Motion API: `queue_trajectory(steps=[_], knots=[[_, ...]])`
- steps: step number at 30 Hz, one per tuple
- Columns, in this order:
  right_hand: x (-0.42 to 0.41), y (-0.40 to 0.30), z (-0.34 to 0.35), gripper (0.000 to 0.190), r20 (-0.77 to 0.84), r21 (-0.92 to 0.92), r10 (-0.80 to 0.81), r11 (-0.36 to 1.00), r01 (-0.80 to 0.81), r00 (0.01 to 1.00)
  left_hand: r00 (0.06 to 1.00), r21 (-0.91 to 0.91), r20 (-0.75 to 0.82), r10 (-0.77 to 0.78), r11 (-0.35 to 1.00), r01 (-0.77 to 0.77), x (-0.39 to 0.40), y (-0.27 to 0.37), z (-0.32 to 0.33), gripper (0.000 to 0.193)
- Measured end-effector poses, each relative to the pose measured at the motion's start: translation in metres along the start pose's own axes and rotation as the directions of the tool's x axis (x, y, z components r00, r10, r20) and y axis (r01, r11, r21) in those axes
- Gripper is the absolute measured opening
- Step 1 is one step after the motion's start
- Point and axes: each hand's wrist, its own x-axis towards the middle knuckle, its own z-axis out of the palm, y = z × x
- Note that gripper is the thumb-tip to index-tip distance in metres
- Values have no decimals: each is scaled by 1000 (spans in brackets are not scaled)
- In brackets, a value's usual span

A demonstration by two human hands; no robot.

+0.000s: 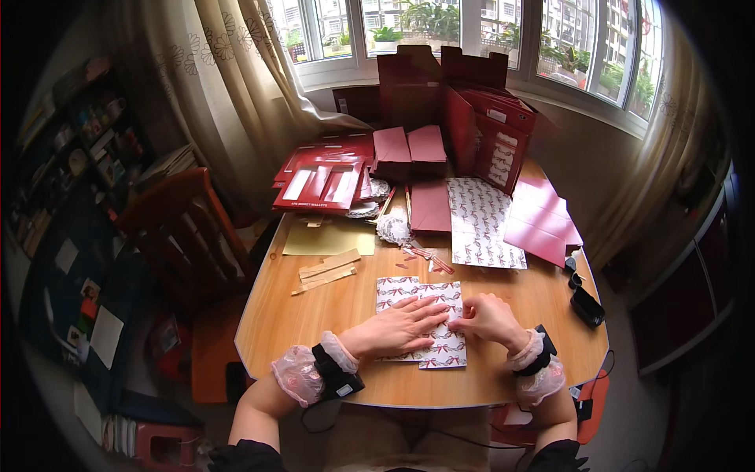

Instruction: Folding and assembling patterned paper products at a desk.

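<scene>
A folded sheet of white paper printed with red bows and green garlands lies on the wooden table before me. It shows two overlapping panels, the right one set slightly lower. My left hand rests flat across both panels, palm down, fingers spread. At the right panel's outer edge is my right hand, its fingers curled and its thumb tip over the paper. Whether a bit of paper is pinched between thumb and forefinger is hidden.
Behind lie a larger patterned sheet, pink card sheets, red printed wallets and tall red card boxes. Tan strips, yellow paper and a red-handled cutter sit nearer. A black case stands by the right edge.
</scene>
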Motion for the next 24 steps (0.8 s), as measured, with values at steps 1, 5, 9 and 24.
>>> queue_trajectory(steps=[1, 5, 9, 24], knots=[[-1, 0, -4, 42, 20, -6, -4, 1000, 4, 1000, 1000, 4, 5, -4, 1000, 3, 2, 2, 0, 58], [7, -14, -30, 27, -3, 314, -77, 947, 74, 997, 999, 7, 13, -31, 1000, 31, -2, 0, 0, 59], [47, -2, -39, 18, -218, 535, -233, 784, 316, 948, 1000, 14, -1, -24, 1000, 24, -1, 0, 3, 59], [162, -93, 60, 9, -290, 84, -561, 792, 605, 775, 996, 80, -93, 12, 997, -5, -4, -4, 15, 54]])
